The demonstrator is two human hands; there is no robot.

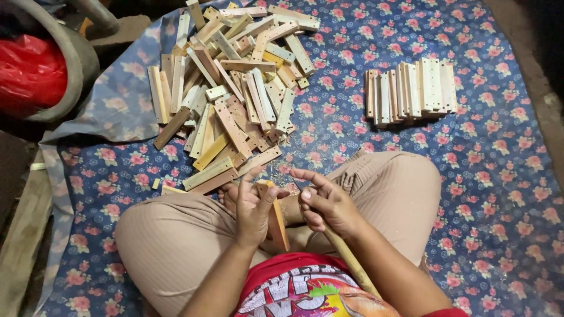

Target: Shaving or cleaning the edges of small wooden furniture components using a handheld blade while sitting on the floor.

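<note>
The wood block [276,218] stands nearly upright over your lap, between your crossed legs. Your left hand [254,206] grips it, thumb and fingers wrapped around its upper part. Your right hand [325,202] sits just beside it, fingers curled around a stick [351,262] that runs down toward your shirt. Ahead on the floral cloth [482,176] lies a loose pile [235,88] of similar blocks, and to the right a tidy row [411,88]. A red bag [29,70] sits far left.

One head cam, looking steeply down, close over the seated person's lap, floral mat [487,194] filling bg.
</note>
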